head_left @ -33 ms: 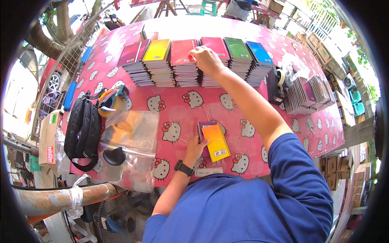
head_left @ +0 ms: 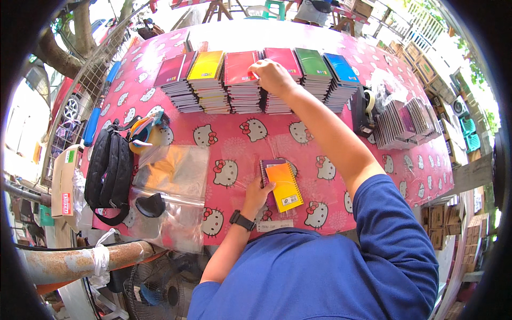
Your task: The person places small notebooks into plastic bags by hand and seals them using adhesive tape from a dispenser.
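Observation:
My left hand point(head_left: 257, 196) is closed round the left edge of two small spiral notebooks near my body. A yellow notebook point(head_left: 285, 186) lies on top, overlapping a purple notebook point(head_left: 272, 162) that shows at its upper and left edges. Farther off, my right hand point(head_left: 273, 76) reaches to the row of stacks, its fingers pinched at the right edge of the top red notebook point(head_left: 240, 65). Beside that stack stand a maroon stack point(head_left: 172, 71), a yellow stack point(head_left: 206, 66), another red stack point(head_left: 282, 57), a green stack point(head_left: 312, 65) and a blue stack point(head_left: 342, 69).
On the pink cat-print tablecloth point(head_left: 234, 144), clear plastic bags point(head_left: 176, 176) and a black bag point(head_left: 109, 170) lie to the left. A tape dispenser point(head_left: 364, 114) and more stacked notebooks point(head_left: 402, 125) stand at the right. A rusty pipe point(head_left: 69, 261) runs by the near left corner.

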